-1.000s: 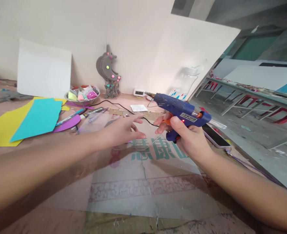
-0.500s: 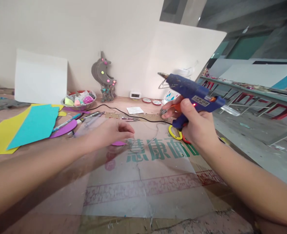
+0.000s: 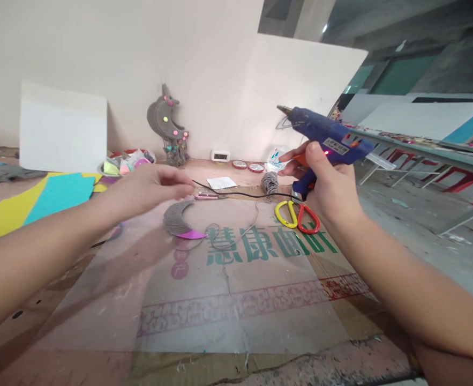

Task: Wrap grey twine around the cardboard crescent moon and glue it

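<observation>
My right hand grips a blue hot glue gun raised above the table, its nozzle pointing up and left and a red light glowing. Red-and-yellow-handled scissors lie below it, partly behind my wrist. My left hand hovers with fingers stretched out and nothing visible in them. Just below it, a purple crescent lies on the translucent sheet, mostly wrapped in grey yarn. A loose strand runs from it toward a grey yarn ball near the glue gun.
A finished-looking grey moon ornament leans on the back wall. Nearby are a white digital clock, two round tins and a bowl of coloured pieces. Yellow and blue sheets lie left. A black cord crosses the table.
My left hand has moved left and up, away from the crescent, uncovering its yarn-wrapped part. My right hand has shifted slightly right with the glue gun, showing more of the scissors and yarn ball.
</observation>
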A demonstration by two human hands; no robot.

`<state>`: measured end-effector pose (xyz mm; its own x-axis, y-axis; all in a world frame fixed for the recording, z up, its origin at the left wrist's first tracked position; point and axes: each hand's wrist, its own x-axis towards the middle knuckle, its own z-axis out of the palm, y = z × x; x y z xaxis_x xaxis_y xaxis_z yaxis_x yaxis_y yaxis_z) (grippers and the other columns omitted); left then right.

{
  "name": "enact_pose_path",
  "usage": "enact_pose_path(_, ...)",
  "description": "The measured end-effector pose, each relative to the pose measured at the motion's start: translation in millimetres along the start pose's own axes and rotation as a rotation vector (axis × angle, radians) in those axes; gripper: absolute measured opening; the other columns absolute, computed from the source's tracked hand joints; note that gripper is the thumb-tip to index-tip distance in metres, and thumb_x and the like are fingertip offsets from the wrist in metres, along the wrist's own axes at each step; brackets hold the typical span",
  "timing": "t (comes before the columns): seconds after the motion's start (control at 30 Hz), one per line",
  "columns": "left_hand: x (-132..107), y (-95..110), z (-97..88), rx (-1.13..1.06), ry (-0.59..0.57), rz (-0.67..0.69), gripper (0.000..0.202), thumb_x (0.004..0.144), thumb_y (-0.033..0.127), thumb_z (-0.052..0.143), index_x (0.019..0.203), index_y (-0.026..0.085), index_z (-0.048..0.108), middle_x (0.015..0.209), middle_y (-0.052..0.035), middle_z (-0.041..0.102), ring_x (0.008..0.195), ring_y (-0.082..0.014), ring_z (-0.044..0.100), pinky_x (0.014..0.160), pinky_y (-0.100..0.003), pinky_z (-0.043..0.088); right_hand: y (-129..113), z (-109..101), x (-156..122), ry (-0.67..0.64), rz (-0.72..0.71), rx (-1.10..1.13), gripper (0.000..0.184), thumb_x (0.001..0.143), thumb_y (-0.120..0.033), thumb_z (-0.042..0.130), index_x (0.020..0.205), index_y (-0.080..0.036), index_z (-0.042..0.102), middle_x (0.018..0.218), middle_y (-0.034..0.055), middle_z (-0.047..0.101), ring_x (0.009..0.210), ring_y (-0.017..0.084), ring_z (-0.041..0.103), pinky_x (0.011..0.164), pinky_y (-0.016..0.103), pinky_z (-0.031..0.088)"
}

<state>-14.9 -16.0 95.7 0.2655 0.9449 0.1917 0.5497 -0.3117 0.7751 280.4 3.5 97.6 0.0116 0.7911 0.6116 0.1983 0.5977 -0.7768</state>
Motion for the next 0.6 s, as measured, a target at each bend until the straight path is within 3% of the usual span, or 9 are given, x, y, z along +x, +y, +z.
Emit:
enact_pose_path(0.07, -3.7, 23.4, 23.6, -0.047, -0.141, 0.105, 0.022, 0.079, 0.037, 0.063, 0.094, 0.024, 0.07, 0.084, 0.0006, 0.072, 0.076, -0.0154, 0.063, 0.065, -0.025, 0.045, 0.7, 1.6, -1.0, -0.019, 0.037, 0.007, 0.029, 0.085, -0.053, 0.052, 0.081, -0.026, 0.059, 0.096, 0.0052, 0.068, 0.079, 0.019, 0.066, 0.071, 0.036, 0.055)
enact_pose_path(0.17, -11.1, 63.3, 54.9, -0.126, -0.393, 0.299, 0.034, 0.088, 0.035, 0.048, 0.12, 0.03, 0.059, 0.083, 0.0009, 0.072, 0.076, -0.0149, 0.065, 0.065, -0.027, 0.048, -0.5, 3.6, -3.1, -0.039, 0.056, 0.033, 0.028, 0.084, -0.051, 0.055, 0.08, -0.024, 0.06, 0.095, 0.0049, 0.068, 0.074, 0.017, 0.065, 0.069, 0.033, 0.055)
enact_pose_path(0.23, -14.6, 81.1, 66.7, -0.056, -0.592, 0.463, 0.052, 0.078, 0.041, 0.064, 0.128, 0.033, 0.054, 0.101, -0.0008, 0.072, 0.09, -0.0187, 0.066, 0.071, -0.028, 0.049, -1.5, 4.4, -4.4, -0.057, 0.038, 0.051, 0.028, 0.084, -0.05, 0.057, 0.08, -0.023, 0.06, 0.092, 0.0047, 0.068, 0.072, 0.016, 0.065, 0.066, 0.032, 0.055)
enact_pose_path(0.3, -16.3, 86.3, 69.4, 0.118, -0.676, 0.575, 0.053, 0.071, 0.042, 0.071, 0.122, 0.032, 0.059, 0.104, -0.0029, 0.071, 0.095, -0.0222, 0.064, 0.075, -0.03, 0.048, -1.6, 4.7, -5.8, -0.078, 0.017, 0.052, 0.029, 0.083, -0.051, 0.057, 0.081, -0.022, 0.061, 0.088, 0.0045, 0.068, 0.07, 0.016, 0.065, 0.065, 0.031, 0.054)
enact_pose_path(0.37, -16.0, 80.4, 63.5, 0.328, -0.573, 0.558, 0.03, 0.082, 0.035, 0.059, 0.112, 0.032, 0.065, 0.088, -0.002, 0.073, 0.081, -0.02, 0.066, 0.07, -0.03, 0.046, -0.3, 5.2, -7.3, -0.095, 0.009, 0.036, 0.031, 0.083, -0.054, 0.056, 0.083, -0.023, 0.062, 0.087, 0.0045, 0.068, 0.071, 0.016, 0.065, 0.066, 0.031, 0.054)
enact_pose_path(0.5, -10.2, 49.0, 35.3, 0.468, -0.34, 0.357, 0.04, 0.087, 0.03, 0.043, 0.126, 0.031, 0.055, 0.087, 0.0007, 0.07, 0.067, -0.0141, 0.062, 0.061, -0.025, 0.042, 7.6, 9.5, -11.7, -0.144, 0.015, 0.007, 0.034, 0.083, -0.056, 0.055, 0.082, -0.022, 0.063, 0.087, 0.0046, 0.068, 0.069, 0.015, 0.064, 0.069, 0.031, 0.055)
enact_pose_path(0.6, -2.6, 13.8, 13.4, 0.537, -0.269, 0.172, 0.04, 0.085, 0.036, 0.045, 0.121, 0.026, 0.058, 0.099, -0.0026, 0.069, 0.076, -0.0164, 0.063, 0.063, -0.025, 0.043, 16.5, 15.9, -17.0, -0.185, 0.015, -0.031, 0.035, 0.084, -0.055, 0.055, 0.083, -0.021, 0.065, 0.085, 0.0037, 0.068, 0.069, 0.014, 0.062, 0.071, 0.031, 0.054)
